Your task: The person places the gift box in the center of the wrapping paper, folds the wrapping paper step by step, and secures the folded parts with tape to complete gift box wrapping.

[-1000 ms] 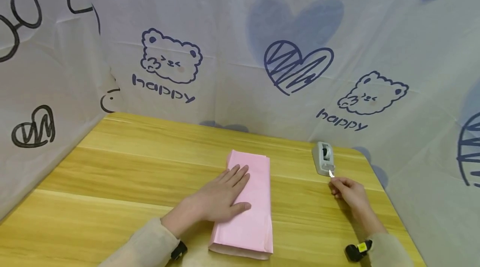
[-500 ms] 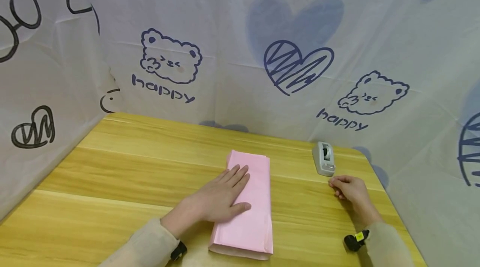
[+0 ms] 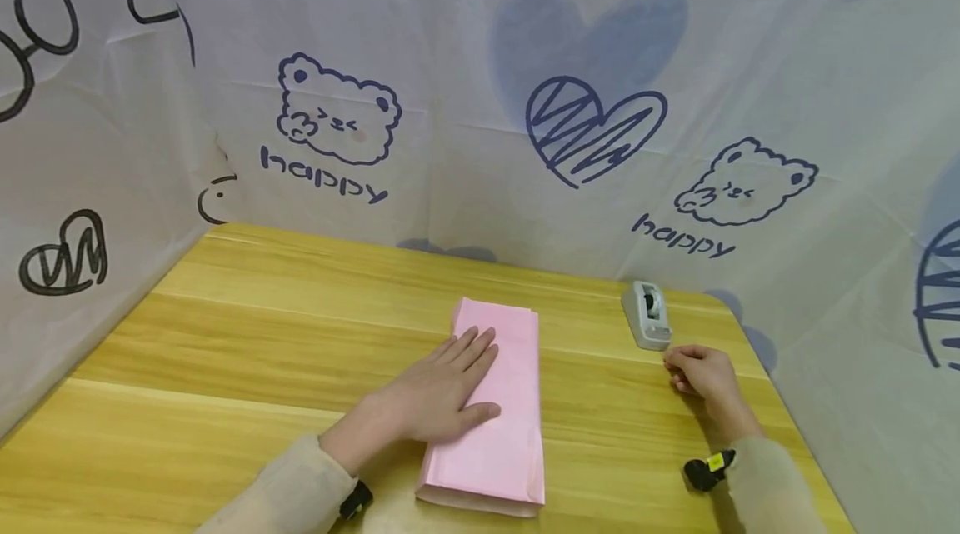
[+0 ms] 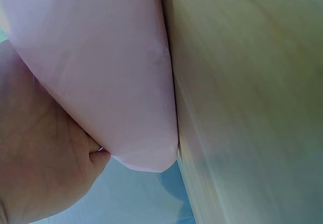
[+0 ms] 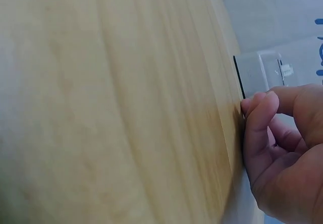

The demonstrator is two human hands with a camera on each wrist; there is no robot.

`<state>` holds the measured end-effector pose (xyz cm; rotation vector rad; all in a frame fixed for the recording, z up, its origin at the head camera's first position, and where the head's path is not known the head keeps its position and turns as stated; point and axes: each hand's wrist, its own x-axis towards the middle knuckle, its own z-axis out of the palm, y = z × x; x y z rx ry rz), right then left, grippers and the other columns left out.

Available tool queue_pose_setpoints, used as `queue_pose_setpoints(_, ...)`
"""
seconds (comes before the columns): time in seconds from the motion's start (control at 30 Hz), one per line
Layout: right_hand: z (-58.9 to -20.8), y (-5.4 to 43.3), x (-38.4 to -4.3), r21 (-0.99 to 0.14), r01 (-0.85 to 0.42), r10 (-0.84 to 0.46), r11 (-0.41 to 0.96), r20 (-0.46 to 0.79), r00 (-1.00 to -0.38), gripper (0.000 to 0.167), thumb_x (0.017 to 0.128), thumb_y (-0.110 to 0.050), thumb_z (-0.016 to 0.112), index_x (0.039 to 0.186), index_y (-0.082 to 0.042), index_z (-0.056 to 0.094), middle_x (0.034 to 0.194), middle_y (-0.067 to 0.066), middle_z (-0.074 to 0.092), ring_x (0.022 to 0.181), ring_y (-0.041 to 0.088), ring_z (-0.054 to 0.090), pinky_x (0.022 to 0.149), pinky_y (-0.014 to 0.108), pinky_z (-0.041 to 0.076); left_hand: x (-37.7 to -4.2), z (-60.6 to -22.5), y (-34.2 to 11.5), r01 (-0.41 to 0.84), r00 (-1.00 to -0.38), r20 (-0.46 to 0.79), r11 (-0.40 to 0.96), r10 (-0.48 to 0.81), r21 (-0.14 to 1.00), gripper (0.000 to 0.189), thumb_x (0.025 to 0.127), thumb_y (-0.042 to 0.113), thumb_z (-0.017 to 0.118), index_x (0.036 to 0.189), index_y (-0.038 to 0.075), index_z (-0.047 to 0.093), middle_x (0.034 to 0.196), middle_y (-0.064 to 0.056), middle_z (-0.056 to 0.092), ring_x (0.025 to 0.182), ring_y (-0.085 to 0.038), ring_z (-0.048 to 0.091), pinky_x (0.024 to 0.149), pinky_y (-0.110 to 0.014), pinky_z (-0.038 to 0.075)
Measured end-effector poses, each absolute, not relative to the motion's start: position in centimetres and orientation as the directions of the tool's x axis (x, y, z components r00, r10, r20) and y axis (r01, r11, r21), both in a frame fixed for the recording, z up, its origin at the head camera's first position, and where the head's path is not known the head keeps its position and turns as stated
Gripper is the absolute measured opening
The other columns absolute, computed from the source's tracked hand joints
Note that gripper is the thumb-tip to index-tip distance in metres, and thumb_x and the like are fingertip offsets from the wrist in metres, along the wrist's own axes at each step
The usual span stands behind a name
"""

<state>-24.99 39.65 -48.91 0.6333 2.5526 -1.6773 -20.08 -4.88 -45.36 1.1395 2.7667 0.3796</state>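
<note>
A long pink paper package (image 3: 506, 401), with folded edges and a seam along its right side, lies on the wooden table. Flat on its upper left part rests my left hand (image 3: 442, 392), fingers straight and thumb spread. In the left wrist view the pink paper (image 4: 111, 72) hides most of the fingers. Toward the right, a grey tape dispenser (image 3: 647, 316) holds a small roll. My right hand (image 3: 703, 380) is just in front of its cutting end, thumb and index finger pinched together at the clear tape. The tape itself is barely visible between the fingertips.
The wooden table (image 3: 285, 334) meets a pale fabric backdrop (image 3: 465, 101) printed with hearts and bears along its far, left and right edges. Black wrist cameras sit at both sleeves, the right one (image 3: 705, 474) hanging low over the table.
A bright glint at the right fingertips, seen one second ago, has gone. The right hand has shifted very slightly, still close to the dispenser. My left hand and the pink package stay put.
</note>
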Motion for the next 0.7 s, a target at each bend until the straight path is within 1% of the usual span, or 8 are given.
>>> queue_pose_setpoints(0.17,-49.3,40.2,-24.7,-0.879,0.329,0.313,0.346,-0.223,-0.923,0.026,0.102,-0.011,0.061,0.112,0.013,0.060,0.072,-0.003,0.064,0.058,0.005,0.061,0.054,0.019,0.056,-20.1,-45.2,-4.8,0.676,-0.706,-0.015,0.680,0.708,0.283,0.081,0.108,0.058,0.037,0.166,0.005,0.018,0.174,-0.012,0.001,0.161,-0.031,0.001,0.130,-0.045,0.008)
queue_pose_setpoints(0.4,-49.7,40.1,-23.4,-0.869,0.267,0.271,0.417,-0.162,-0.949,0.032,0.104,-0.020,0.063,0.119,0.009,0.061,0.081,-0.004,0.065,0.069,0.005,0.061,0.062,0.020,0.057,-20.1,-45.1,-4.8,0.676,-0.704,-0.018,0.679,0.709,0.286,0.081,0.108,0.059,0.036,0.166,0.005,0.016,0.174,-0.011,0.000,0.160,-0.031,0.000,0.129,-0.045,0.006)
queue_pose_setpoints(0.53,-48.9,39.3,-22.5,-0.849,0.215,0.215,0.483,-0.123,-0.969,0.038,0.106,-0.028,0.060,0.120,0.007,0.062,0.084,-0.001,0.063,0.075,0.008,0.060,0.067,0.022,0.056,-20.1,-45.1,-4.8,0.676,-0.706,-0.012,0.678,0.709,0.287,0.081,0.108,0.058,0.037,0.166,0.005,0.018,0.174,-0.012,0.002,0.160,-0.031,0.001,0.129,-0.046,0.008)
queue_pose_setpoints(0.6,-48.2,38.4,-22.2,-0.843,0.188,0.181,0.503,-0.110,-0.977,0.039,0.107,-0.031,0.059,0.118,0.007,0.061,0.084,0.000,0.061,0.076,0.009,0.058,0.067,0.024,0.055,-20.1,-45.2,-4.8,0.676,-0.707,-0.013,0.681,0.707,0.281,0.081,0.108,0.058,0.037,0.166,0.005,0.018,0.174,-0.012,0.002,0.160,-0.031,0.001,0.129,-0.046,0.008)
queue_pose_setpoints(0.7,-47.2,36.8,-21.8,-0.847,0.154,0.130,0.508,-0.102,-0.986,0.038,0.108,-0.031,0.059,0.115,0.006,0.058,0.085,0.004,0.058,0.075,0.013,0.056,0.067,0.027,0.053,-20.1,-45.2,-4.8,0.675,-0.708,-0.013,0.682,0.706,0.280,0.081,0.108,0.058,0.037,0.166,0.005,0.018,0.174,-0.012,0.002,0.160,-0.032,0.001,0.129,-0.047,0.009)
